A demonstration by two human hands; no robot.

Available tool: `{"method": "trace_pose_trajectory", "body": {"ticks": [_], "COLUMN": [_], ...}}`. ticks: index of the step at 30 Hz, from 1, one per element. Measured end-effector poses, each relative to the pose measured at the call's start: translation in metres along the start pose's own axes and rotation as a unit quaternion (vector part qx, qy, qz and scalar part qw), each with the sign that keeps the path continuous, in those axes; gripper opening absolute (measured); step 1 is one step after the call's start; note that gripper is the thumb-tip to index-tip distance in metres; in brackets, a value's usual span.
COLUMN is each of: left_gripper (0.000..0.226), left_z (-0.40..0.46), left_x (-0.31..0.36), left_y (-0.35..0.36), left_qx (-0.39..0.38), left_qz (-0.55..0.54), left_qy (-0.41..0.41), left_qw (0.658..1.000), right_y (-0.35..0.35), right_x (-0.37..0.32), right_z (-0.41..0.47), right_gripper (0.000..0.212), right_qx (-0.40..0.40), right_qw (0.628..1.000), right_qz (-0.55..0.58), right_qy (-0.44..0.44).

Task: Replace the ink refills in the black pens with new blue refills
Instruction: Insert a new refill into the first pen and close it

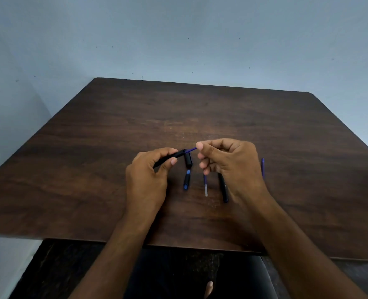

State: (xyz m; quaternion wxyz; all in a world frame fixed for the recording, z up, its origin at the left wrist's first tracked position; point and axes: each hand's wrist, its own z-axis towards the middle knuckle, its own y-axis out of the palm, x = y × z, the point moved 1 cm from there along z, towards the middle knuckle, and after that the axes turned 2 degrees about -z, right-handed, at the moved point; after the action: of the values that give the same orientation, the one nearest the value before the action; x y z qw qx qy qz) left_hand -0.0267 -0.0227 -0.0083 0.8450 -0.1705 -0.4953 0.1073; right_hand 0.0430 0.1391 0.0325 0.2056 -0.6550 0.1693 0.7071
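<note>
From the head camera, the left hand [148, 169] gripped a black pen barrel [170, 158] between thumb and curled fingers, holding it slanted just above the dark wooden table [92, 137]. The right hand [228, 160] pinched the far end of a blue refill [191, 150] whose other end sat inside the barrel's open mouth. Between the two hands, on the table, lay a black cap [188, 160] and, nearer the person, a short black-and-blue pen piece [186, 182]. Under the right hand's fingers lay another refill [205, 186] with a pale end and a second black pen [223, 188]. Just beyond the right hand's outer edge lay one more blue refill [263, 168]. No brand or writing could be read anywhere.
</note>
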Motion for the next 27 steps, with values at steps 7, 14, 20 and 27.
{"method": "trace_pose_trajectory", "body": {"ticks": [7, 14, 20, 27], "left_gripper": [0.027, 0.027, 0.026, 0.026], "left_z": [0.001, 0.001, 0.001, 0.001], "left_x": [-0.002, -0.002, -0.003, -0.003], "left_y": [-0.003, -0.003, -0.003, -0.003], "left_qx": [0.028, 0.020, 0.015, 0.015], "left_qz": [0.017, 0.018, 0.018, 0.007], "left_qy": [-0.013, -0.017, -0.020, -0.019], "left_qw": [0.999, 0.999, 1.000, 1.000], "right_y": [0.000, 0.036, 0.042, 0.010], "right_x": [0.001, 0.005, 0.001, 0.002], "right_z": [0.001, -0.006, -0.004, -0.006], "right_gripper": [0.026, 0.043, 0.046, 0.029], "right_qx": [-0.057, -0.064, -0.080, -0.069], "right_qw": [0.926, 0.835, 0.820, 0.948], "right_qz": [-0.372, -0.544, -0.561, -0.266], "right_qy": [0.033, 0.053, 0.082, 0.162]}}
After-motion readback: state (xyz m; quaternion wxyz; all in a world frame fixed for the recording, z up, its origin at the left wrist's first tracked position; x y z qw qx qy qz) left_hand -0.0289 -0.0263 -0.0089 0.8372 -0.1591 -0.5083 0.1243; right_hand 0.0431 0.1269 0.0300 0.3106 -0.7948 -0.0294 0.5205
